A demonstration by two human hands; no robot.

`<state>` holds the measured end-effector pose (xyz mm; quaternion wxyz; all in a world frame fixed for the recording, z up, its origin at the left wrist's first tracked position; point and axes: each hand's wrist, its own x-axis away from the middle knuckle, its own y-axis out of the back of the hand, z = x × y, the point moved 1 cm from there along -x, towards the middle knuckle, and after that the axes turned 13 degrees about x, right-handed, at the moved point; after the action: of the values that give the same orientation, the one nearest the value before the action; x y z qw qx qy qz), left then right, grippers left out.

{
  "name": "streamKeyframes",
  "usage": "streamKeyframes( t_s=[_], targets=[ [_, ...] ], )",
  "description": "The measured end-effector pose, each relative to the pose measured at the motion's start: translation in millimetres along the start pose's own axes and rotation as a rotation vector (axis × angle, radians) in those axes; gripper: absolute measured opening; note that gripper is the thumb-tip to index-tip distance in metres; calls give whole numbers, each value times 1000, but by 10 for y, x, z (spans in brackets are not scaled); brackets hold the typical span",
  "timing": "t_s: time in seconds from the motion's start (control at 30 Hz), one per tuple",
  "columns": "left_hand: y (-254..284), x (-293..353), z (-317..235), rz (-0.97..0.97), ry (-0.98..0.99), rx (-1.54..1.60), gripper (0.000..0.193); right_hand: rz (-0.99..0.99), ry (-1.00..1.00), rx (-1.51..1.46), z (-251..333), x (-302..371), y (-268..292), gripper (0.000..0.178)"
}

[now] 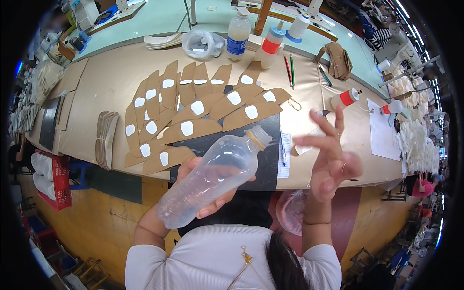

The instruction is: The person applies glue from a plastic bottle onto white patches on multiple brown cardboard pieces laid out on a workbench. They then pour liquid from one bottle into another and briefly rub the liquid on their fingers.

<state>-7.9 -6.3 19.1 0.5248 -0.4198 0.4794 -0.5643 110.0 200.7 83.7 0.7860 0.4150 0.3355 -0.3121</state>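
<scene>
A clear, uncapped plastic bottle is tilted in front of my chest, its mouth pointing up and to the right. My left hand wraps around its body from behind. The bottle looks nearly empty, with a cloudy film inside. My right hand is raised over the table's right part, fingers spread and slightly blurred. A small dark-tipped thing shows by its fingertips; I cannot tell whether it is touched. Beyond the bottle lie several brown cut pieces with white patches, partly over a black board.
At the back stand a blue-labelled bottle, a red-banded bottle and a plastic bag. Pencils, a small red-labelled bottle and a paper with a pen lie to the right. A brown stack sits left.
</scene>
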Motion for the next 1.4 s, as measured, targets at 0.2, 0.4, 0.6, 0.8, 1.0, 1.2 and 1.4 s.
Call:
streamKeyframes(
  t_s=[0.2, 0.4, 0.6, 0.8, 1.0, 1.2, 1.4],
  targets=[
    [120, -19, 31, 22, -28, 27, 92, 99, -89, -316, -21, 258, -471, 48],
    [185, -58, -9, 137, -32, -2, 95, 193, -184, -476, 64, 366, -548, 58],
    [241, -54, -5, 167, -35, 19, 99, 221, -280, -444, 124, 440, -559, 71],
    [275, -47, 2, 170, -27, 5, 99, 186, -174, -446, 99, 424, -504, 54],
    [259, -65, -23, 180, 11, 20, 99, 124, -124, -473, 16, 537, -492, 51],
    [255, -93, -90, 68, -126, -219, 93, -11, -305, -806, 16, 532, -446, 54],
    [260, -129, -167, -267, -392, -1055, 88, -93, -309, -720, 34, 428, -269, 67]
  ],
)
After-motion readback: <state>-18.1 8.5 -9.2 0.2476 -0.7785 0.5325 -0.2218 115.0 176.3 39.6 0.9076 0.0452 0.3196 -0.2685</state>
